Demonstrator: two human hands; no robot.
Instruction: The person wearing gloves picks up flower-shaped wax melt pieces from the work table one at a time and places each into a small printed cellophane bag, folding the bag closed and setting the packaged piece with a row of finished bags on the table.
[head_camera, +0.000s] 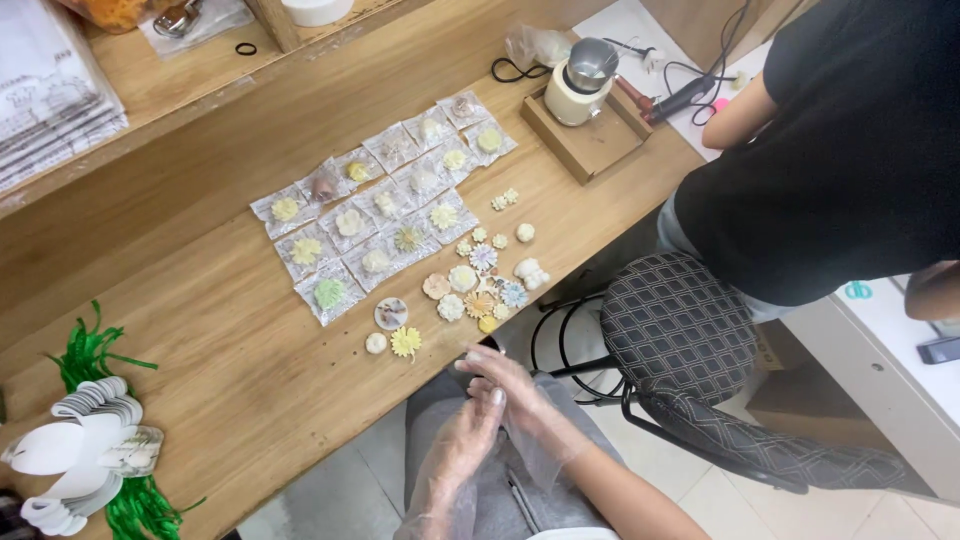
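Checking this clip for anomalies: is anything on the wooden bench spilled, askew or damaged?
Nothing looks spilled or broken. The bagged flower pieces lie in rough rows, and the loose flower pieces cluster near the wooden bench edge. One yellow piece sits right at the edge. Both hands, left hand and right hand, meet over the lap.

The table (230, 330) was warm brown wood; the small flower pieces (470, 285) were pale yellow, cream, pink and blue; the shredded strips (85, 355) bright green; the chair seat (675, 320) black with a white lattice
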